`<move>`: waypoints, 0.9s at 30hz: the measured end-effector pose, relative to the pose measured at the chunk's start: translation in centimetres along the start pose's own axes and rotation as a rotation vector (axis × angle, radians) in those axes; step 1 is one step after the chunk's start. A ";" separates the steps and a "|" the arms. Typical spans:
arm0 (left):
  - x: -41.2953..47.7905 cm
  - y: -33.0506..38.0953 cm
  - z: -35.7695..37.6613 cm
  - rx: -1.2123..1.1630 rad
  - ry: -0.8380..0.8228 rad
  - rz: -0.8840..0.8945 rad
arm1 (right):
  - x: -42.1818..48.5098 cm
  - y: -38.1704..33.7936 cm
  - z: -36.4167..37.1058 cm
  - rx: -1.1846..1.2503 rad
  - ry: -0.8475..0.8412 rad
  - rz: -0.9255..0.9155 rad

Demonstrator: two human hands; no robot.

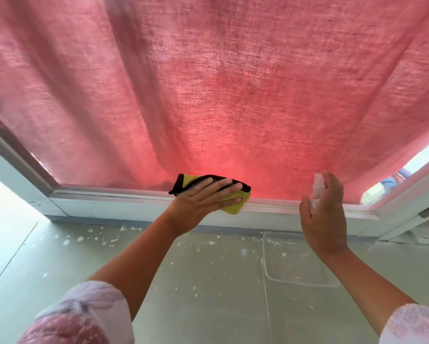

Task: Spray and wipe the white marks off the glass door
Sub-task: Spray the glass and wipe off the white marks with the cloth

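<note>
Left hand (203, 197): your flat fingers pressed the cloth (234, 207) on the glass door (114, 204), at its bottom edge.
Right hand (325, 214): gripped the spray bottle (317, 185), which your palm mostly hid.
Behind glass: red curtain (208, 83).
Floor: white splatters (104, 238), clear tray (300, 271).

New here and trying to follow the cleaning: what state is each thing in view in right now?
Left hand: flat, fingers straight, pressing the cloth on the glass door at its bottom edge.
Cloth: folded, pinned under the left hand.
Right hand: fingers curled round the spray bottle.
Spray bottle: upright, in the right hand.
Curtain: drawn across the pane.
Floor: speckled with white spots.
</note>
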State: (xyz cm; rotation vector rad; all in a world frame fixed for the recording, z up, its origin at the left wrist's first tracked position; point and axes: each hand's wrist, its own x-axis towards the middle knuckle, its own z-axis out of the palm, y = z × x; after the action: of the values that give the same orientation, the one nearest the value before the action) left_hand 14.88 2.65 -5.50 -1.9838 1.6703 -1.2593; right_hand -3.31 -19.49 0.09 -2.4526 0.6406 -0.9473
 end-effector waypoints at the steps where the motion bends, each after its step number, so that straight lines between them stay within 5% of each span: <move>1: -0.7 -0.5 0.0 -0.001 -0.014 0.001 | 0.0 -0.1 0.0 -0.002 -0.010 -0.007; 10: -9.7 -6.0 -1.0 -0.010 -0.076 -0.211 | -0.2 -0.4 0.5 -0.012 -0.014 -0.037; 15: -6.3 -3.7 -1.1 -0.088 -0.031 -0.373 | 0.1 -0.2 0.6 -0.042 -0.020 -0.056; 21: 1.5 0.3 -1.3 -0.068 0.071 -0.306 | 0.0 -0.2 0.5 -0.051 -0.024 -0.060; 27: -0.4 -1.3 -0.7 -0.037 0.066 -0.134 | -0.1 -0.4 0.0 -0.074 -0.053 -0.115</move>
State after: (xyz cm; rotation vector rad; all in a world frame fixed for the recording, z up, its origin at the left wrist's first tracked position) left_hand 15.32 3.67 -4.40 -2.1295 1.6242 -1.3626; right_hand -3.24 -19.08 0.23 -2.5949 0.5297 -0.9133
